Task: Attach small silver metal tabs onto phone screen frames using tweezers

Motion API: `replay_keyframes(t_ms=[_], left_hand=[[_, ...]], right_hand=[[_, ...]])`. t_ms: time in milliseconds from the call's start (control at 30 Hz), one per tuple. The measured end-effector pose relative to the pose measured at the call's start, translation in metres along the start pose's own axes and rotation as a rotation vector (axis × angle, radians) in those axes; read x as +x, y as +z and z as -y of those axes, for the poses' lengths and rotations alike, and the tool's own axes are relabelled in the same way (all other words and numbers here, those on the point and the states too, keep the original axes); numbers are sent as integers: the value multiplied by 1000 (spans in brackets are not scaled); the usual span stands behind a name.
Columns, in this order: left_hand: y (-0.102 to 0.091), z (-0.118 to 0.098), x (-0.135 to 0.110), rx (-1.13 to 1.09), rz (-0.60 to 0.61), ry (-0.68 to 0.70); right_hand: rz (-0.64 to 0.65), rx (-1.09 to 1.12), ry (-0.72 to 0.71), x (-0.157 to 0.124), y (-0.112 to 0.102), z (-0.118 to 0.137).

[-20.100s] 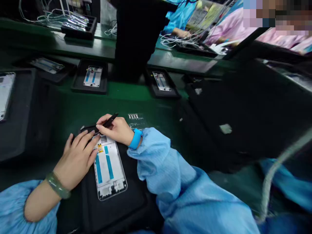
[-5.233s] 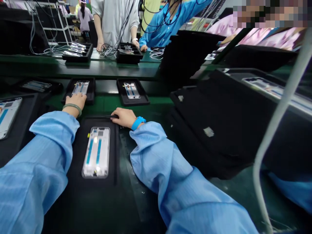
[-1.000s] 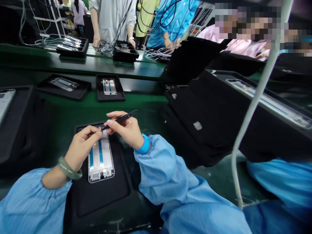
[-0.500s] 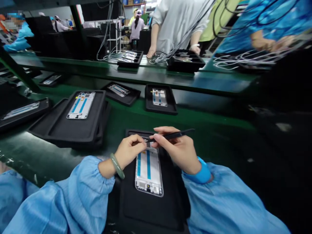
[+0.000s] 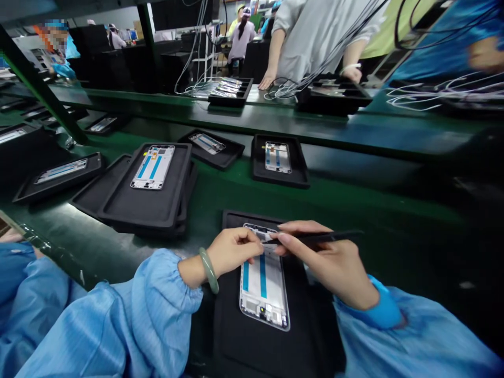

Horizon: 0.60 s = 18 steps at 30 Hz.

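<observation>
Five seconds ago the left hand (image 5: 233, 251) was out at 11 o'clock on a tray beyond the phone, with the right hand (image 5: 334, 265) at the near tray's top edge; now the two meet over the top end of the phone (image 5: 272, 287), which suggests a turn from shifting trays to close work on one part. In the last half second the view has swung left, yet the hands have kept much the same pose, so the detail work seems to be going on. The phone lies in the near tray (image 5: 252, 350), blue strips up. Taking it as the clock's centre, the right hand comes in from 2 o'clock, thumb and fingers pinching a slim black tool (image 5: 323, 237), its tip by the left fingertips. The left hand sits at 11 o'clock, thumb and forefinger drawn in narrow; whether they grip a small part I cannot tell. Stacked trays (image 5: 145, 203) stand at 10 o'clock, bearing a second phone (image 5: 154, 167). The hands hide much of the phone's upper end, and the tool's far end blurs into the dark. A neighbour's sleeve (image 5: 43, 289) at 9 o'clock is cut off by the edge.
</observation>
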<state>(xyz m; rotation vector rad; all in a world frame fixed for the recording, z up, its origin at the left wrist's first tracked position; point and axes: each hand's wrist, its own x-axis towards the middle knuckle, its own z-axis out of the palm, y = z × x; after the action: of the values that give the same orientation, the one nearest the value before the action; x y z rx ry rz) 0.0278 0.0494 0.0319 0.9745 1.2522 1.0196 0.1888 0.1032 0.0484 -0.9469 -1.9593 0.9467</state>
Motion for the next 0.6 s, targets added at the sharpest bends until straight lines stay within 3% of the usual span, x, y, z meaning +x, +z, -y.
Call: replay_keyframes(t_ms=[100,200,333,433,600], left_hand=[[0,2,2,10,-5,-17],[-1,4,3,24,-6,-17],[-3,5,3,68,-6,15],[-4,5,3,140,3,67],[-14,3,0,378,-73,264]], right_hand=[[-21,-147,-213,-4,2,2],[57,-233,-387,-9,1,3],[119,-241,-470,-13,-1,4],[-6,-149,-393,-12,2,1],[-436,-67,6,0,9,-10]])
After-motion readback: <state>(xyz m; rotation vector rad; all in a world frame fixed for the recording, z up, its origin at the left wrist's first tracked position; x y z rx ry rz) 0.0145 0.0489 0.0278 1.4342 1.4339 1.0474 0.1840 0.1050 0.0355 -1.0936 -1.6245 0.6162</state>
